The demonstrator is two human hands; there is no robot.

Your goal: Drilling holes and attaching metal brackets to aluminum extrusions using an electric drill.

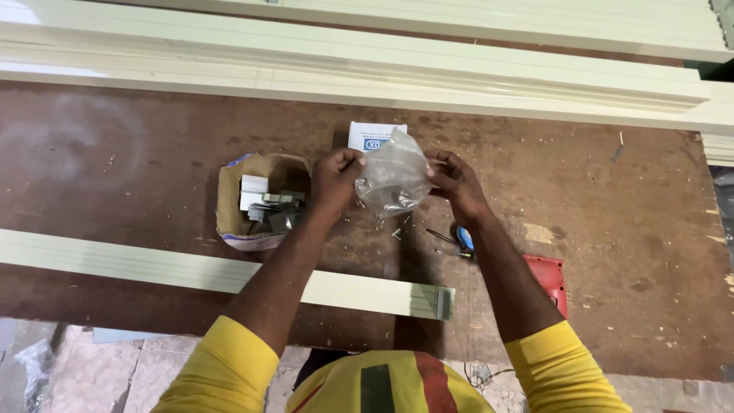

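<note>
Crinkly clear plastic bag (394,180), both hands (334,182) pinching

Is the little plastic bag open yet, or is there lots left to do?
Done: small screws already lie loose on the brown table. In hand: both the left hand and right hand grip the clear plastic bag at its top. Left: I cannot tell whether it is open; the cream strip lies untouched.
</note>
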